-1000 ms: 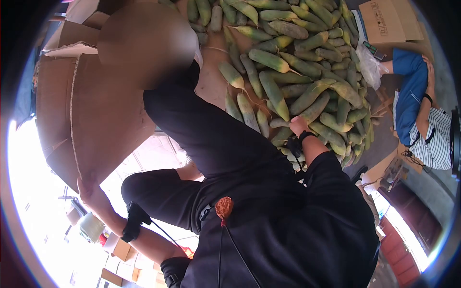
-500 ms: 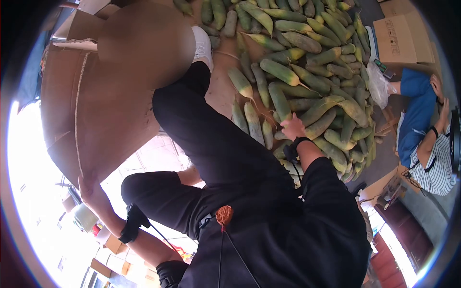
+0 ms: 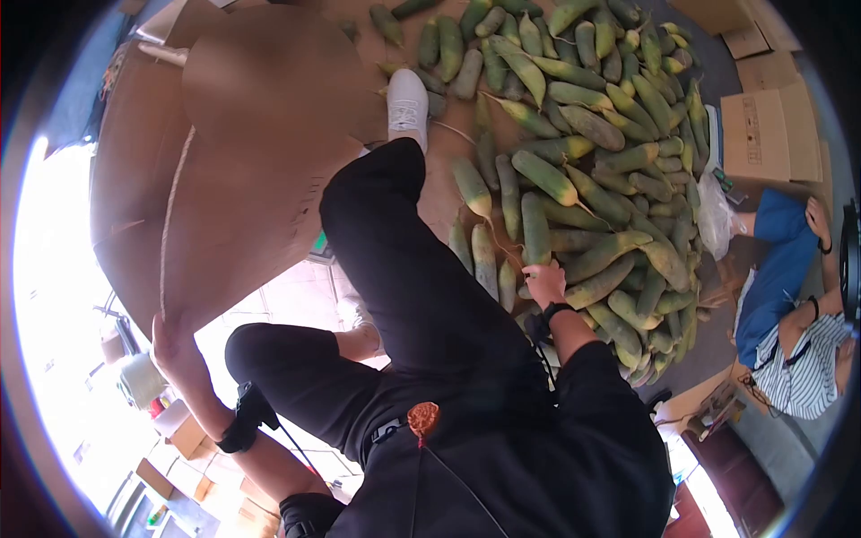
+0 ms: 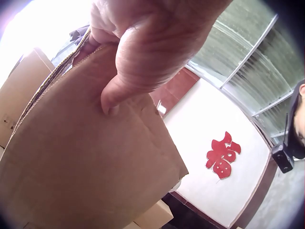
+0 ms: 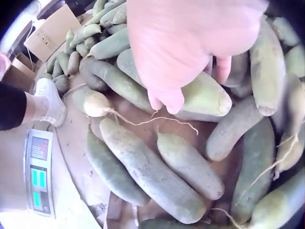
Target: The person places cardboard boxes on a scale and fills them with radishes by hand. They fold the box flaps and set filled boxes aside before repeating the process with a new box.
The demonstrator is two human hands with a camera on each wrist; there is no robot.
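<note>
Green radish point(image 3: 535, 229), up first in the head view: on the near side of the heap of radishes point(image 3: 628, 161), lower end gripped by the right hand point(image 3: 544, 282). Over on the far left, cardboard box point(image 3: 224, 206), edge gripped by the left hand point(image 3: 179, 354). Could slip, this smooth radish, if held only by one end; could also drag neighbours along and set part of the heap rolling. In the way, bent leg in black point(image 3: 404, 260), squarely between box and heap: a real chance of a knock there. Close by, white shoe point(image 3: 408, 103); farther right, plastic bag point(image 3: 713, 215) and seated person in stripes point(image 3: 794, 372).

Now to the left wrist view: thumb on the face of the cardboard, other fingers partly hidden by the edge. Could bend or swing if held at that one corner alone. Beyond, red cut-out point(image 4: 222, 155) on a white panel.

And the right wrist view: fingers around the radish, thin root point(image 5: 139, 124) trailing just below, easy to snag or snap. Off to the side, scale point(image 5: 40, 171), near the shoe.
</note>
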